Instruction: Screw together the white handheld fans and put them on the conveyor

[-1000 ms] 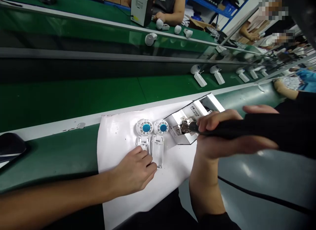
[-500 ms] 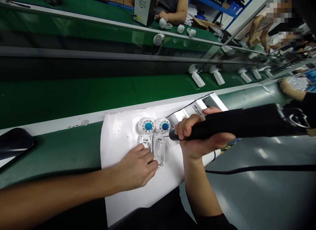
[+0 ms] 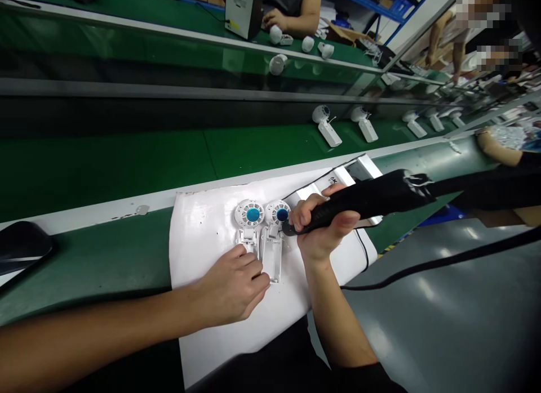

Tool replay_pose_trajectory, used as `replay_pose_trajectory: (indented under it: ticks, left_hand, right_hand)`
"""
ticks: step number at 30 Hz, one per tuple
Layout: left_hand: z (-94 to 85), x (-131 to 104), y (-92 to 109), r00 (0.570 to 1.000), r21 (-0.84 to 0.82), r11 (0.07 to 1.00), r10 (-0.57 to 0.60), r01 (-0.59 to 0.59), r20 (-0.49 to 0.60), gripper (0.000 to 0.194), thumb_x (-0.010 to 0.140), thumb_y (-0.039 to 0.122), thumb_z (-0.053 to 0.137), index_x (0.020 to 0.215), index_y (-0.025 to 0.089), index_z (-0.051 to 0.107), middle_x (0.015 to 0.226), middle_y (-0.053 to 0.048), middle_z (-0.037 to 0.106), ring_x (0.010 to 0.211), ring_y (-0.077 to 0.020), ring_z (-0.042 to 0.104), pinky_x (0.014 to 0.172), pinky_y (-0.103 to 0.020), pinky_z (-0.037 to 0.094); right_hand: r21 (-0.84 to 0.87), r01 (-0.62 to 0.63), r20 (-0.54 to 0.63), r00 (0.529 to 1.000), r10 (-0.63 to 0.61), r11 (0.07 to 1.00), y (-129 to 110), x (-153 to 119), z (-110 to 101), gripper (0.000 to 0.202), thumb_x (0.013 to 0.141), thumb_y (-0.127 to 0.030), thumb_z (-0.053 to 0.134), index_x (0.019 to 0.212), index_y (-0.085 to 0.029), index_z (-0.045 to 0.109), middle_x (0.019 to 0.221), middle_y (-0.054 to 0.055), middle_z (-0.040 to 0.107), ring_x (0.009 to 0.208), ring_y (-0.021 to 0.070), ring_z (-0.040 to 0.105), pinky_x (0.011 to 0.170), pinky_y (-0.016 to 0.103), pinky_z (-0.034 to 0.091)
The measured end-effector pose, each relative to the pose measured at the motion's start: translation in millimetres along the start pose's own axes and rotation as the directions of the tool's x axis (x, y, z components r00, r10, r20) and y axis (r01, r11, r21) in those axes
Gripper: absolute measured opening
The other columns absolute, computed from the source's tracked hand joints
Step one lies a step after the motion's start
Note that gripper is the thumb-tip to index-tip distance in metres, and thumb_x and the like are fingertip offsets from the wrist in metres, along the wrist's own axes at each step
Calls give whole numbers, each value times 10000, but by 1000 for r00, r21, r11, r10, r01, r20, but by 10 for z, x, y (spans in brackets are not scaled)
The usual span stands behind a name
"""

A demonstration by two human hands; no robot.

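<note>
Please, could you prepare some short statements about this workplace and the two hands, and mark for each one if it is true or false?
1. The right hand holds a black handheld tool. True.
2. Two white units lie side by side on a white sheet. True.
3. The left hand is far from these two white units. False: the left hand is at their lower ends.
4. The two white units show red centres. False: they show blue discs.
5. More white pieces lie on the green belt. True.
</note>
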State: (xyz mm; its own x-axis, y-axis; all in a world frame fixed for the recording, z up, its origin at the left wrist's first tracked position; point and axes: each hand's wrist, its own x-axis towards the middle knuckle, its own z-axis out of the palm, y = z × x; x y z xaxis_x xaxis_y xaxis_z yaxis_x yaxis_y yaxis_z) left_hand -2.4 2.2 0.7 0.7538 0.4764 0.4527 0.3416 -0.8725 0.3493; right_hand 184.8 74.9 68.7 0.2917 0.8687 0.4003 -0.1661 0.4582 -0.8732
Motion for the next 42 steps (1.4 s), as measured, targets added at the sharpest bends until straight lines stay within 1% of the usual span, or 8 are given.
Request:
replay_pose_trajectory:
  ticks: [6,12,15,20,25,30,34,42]
  left_hand:
    - [18,-2,-11,1000,-5,1000,0,0,-18,225,1072,216,626,849,186,641,788,-12,615,753,-194,528,768,-394,352]
    - [65,-19,-35,998,30,999,43,-42,-37,170,1103,250,654,953,177,687,828,-11,631,775,-195,548,771,-387,358]
    - [92,-23,-43,997,34,998,54,-53,-51,161,1104,248,664,959,180,689,837,-14,640,781,-196,555,778,-384,359]
    - [114,-21,-44,997,22,999,51,-50,-64,197,1099,250,666,914,183,682,810,-13,627,762,-199,544,768,-380,346]
    - [91,8,-42,998,0,999,46,-46,-52,188,1094,263,683,925,183,707,809,-11,664,769,-201,576,777,-381,351]
    - [94,27,-50,999,15,999,34,-33,-38,173,1070,276,711,921,189,717,822,-14,704,787,-206,611,821,-392,381]
    - [125,28,-43,998,37,998,43,-42,-41,206,1063,294,719,882,194,709,815,-14,707,792,-214,621,832,-403,379]
    - [110,43,-38,998,29,999,33,-32,-44,217,1061,307,715,874,198,700,832,-12,712,819,-216,636,844,-407,405]
  right_hand:
    - [-19,11,35,999,-11,1000,-51,-27,20,573,881,-832,692,1030,-296,551,518,-118,494,348,112,372,403,257,417]
    - [-117,298,-43,952,-304,947,-538,208,-112,529,980,-828,519,1097,-324,630,544,-95,517,339,139,378,348,290,389]
    - [-181,334,-98,930,-355,925,-557,365,-130,540,893,-824,682,1034,-308,610,514,-106,520,323,138,350,318,280,325]
    - [-153,276,-105,950,-294,949,-448,337,-66,492,871,-731,780,1011,-281,637,504,-104,503,338,121,345,339,267,331]
    - [57,139,127,981,-145,989,-509,121,168,554,912,-809,695,1130,-301,672,538,-90,533,329,132,404,344,284,393]
    - [123,62,225,970,-89,990,-208,10,458,521,926,-817,667,1102,-327,641,523,-103,510,305,134,379,316,282,357]
    - [49,75,194,977,-83,996,-42,2,484,538,917,-846,630,1095,-341,590,516,-114,484,299,131,348,317,277,329]
    - [51,164,133,976,-169,985,-43,-46,473,533,918,-816,664,1067,-309,597,512,-122,512,307,124,375,326,261,395]
